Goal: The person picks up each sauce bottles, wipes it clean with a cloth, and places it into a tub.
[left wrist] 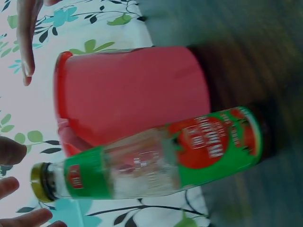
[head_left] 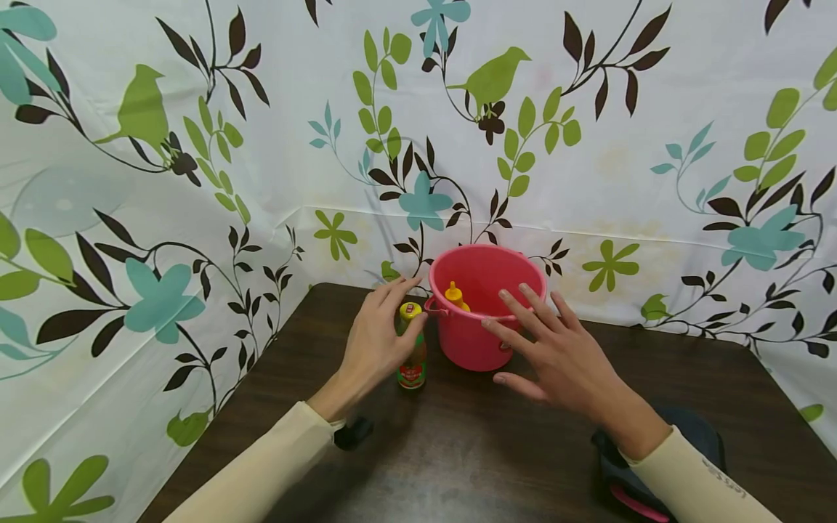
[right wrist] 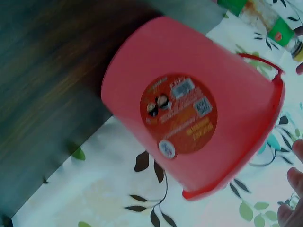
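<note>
Hands (head_left: 375, 338) beside a red bucket (head_left: 480, 319) on a dark table (head_left: 458, 450)
The left hand stood against the yellow-capped sauce bottle (head_left: 412, 352), fingers relaxed and spread near its cap; whether they gripped it could not be told. The right hand (head_left: 556, 349) hovered with straight, spread fingers at the bucket's near rim, holding nothing. The bottle stood upright just left of the bucket, which contained a yellow-topped bottle (head_left: 454, 296)

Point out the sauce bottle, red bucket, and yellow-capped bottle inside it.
sauce bottle (left wrist: 156, 165), left wrist view, clear middle of the body
red bucket (right wrist: 189, 113), right wrist view, round label on its side
yellow-capped bottle (head_left: 454, 294), head view, its yellow cap
</note>
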### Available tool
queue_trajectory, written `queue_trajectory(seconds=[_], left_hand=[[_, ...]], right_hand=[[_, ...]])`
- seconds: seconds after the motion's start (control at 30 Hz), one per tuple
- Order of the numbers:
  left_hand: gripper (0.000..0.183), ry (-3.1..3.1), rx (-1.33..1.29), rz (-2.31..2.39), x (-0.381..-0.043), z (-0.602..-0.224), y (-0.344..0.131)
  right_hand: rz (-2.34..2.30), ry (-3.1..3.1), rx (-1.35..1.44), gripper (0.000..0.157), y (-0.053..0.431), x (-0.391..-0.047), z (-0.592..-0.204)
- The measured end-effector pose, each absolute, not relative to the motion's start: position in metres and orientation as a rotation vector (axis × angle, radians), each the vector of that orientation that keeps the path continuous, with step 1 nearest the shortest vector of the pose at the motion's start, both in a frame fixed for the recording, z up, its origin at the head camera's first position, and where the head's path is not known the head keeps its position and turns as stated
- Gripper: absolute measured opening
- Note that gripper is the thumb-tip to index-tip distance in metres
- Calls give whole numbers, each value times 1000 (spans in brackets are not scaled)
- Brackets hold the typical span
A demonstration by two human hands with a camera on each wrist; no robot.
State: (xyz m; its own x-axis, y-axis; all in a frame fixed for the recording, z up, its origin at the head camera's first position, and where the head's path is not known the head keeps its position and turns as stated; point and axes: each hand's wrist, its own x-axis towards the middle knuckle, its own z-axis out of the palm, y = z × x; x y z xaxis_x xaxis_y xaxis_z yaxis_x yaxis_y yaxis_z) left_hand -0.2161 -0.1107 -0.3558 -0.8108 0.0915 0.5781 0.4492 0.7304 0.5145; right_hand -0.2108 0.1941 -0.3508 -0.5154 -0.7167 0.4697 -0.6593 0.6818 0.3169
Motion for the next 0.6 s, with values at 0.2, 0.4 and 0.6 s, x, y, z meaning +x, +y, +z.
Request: queue_trajectory(seconds=[0.2, 0.4, 0.6], left_hand=[[48, -2369, -347, -996, -213, -370, -110], [44, -2351, -279, -1067, -211, -379, -108], [56, -2342, -270, -1087, -211, -388, -109]], right_hand=[[-115, -2313, 1127, 79, 179, -203, -361], [-117, -2362, 1163, 86, 165, -194, -372], [-120, -2363, 1171, 86, 159, -186, -383]])
